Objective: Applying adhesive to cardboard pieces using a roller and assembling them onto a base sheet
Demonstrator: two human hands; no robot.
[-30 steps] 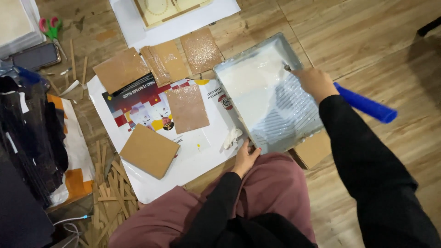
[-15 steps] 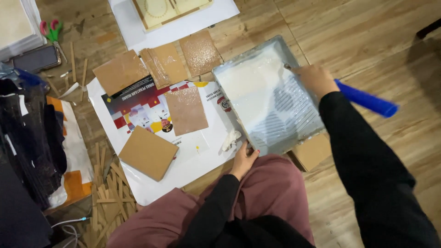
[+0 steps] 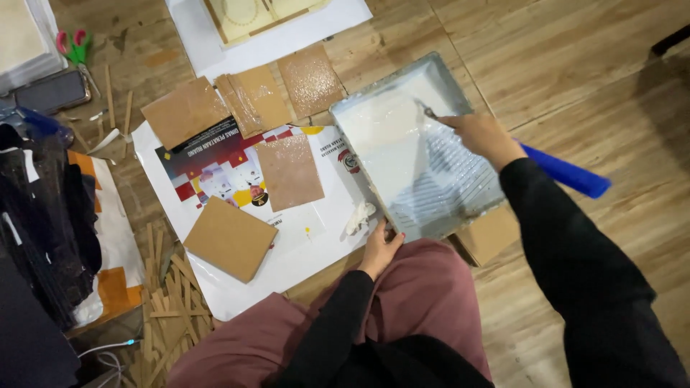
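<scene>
A grey paint tray (image 3: 440, 77) holding white liquid lies tilted on the wooden floor in front of me. My right hand (image 3: 483, 136) grips a tool with a blue handle (image 3: 565, 172), its thin metal end reaching into the tray's white pool. My left hand (image 3: 382, 246) rests at the tray's near-left corner, touching its edge. Brown cardboard squares lie left of the tray: one glossy square (image 3: 290, 171) on a printed poster sheet (image 3: 215, 162), one plain square (image 3: 230, 238) nearer my knee.
More cardboard squares (image 3: 244, 100) lie at the poster's far edge. A white smear (image 3: 359, 215) marks the sheet. Wooden sticks (image 3: 162, 287) are scattered at the left, with scissors (image 3: 75, 47), a phone (image 3: 52, 91) and dark fabric (image 3: 43, 208). A cardboard piece (image 3: 489, 236) sits under the tray.
My right hand has shifted slightly up the tray with the tool. My left hand stays at the tray's corner.
</scene>
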